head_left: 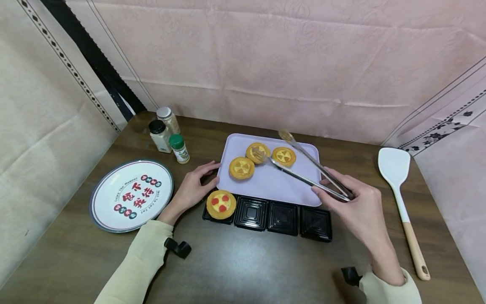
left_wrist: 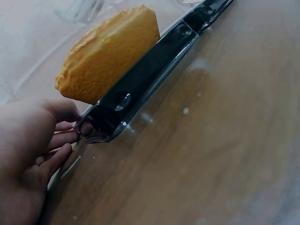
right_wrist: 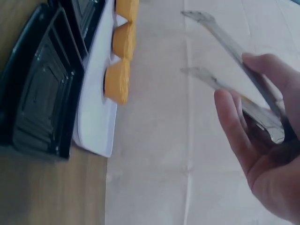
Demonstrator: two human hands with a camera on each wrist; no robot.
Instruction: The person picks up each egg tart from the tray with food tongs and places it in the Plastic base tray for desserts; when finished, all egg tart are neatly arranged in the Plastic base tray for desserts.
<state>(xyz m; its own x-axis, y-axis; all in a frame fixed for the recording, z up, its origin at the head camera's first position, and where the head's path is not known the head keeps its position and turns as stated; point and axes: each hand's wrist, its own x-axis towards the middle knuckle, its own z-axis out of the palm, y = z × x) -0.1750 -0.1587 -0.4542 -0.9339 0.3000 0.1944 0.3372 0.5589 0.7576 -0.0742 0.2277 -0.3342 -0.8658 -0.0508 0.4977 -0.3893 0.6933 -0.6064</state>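
My right hand (head_left: 358, 202) grips metal tongs (right_wrist: 229, 42), their arms spread apart. One tip overlaps the middle yellow tart (head_left: 253, 147) in the head view; the right wrist view has both tips raised above the tarts. Two more yellow tarts, one left (head_left: 241, 168) and one right (head_left: 284, 156), sit on a lilac tray (head_left: 265, 190). My left hand (head_left: 191, 188) rests its fingertips at that tray's left edge, thumb extended. In front lies a black sectioned tray (head_left: 282, 217); its leftmost section holds a tart with red spots (head_left: 221, 204).
At the left stands a round white plate (head_left: 114, 181) with red lettering. Behind it are three seasoning jars, with green (head_left: 176, 141), black (head_left: 157, 126) and silver (head_left: 164, 112) caps. A white spatula (head_left: 395, 169) with a wooden handle lies at the right. Cloth (head_left: 265, 63) hangs behind the table.
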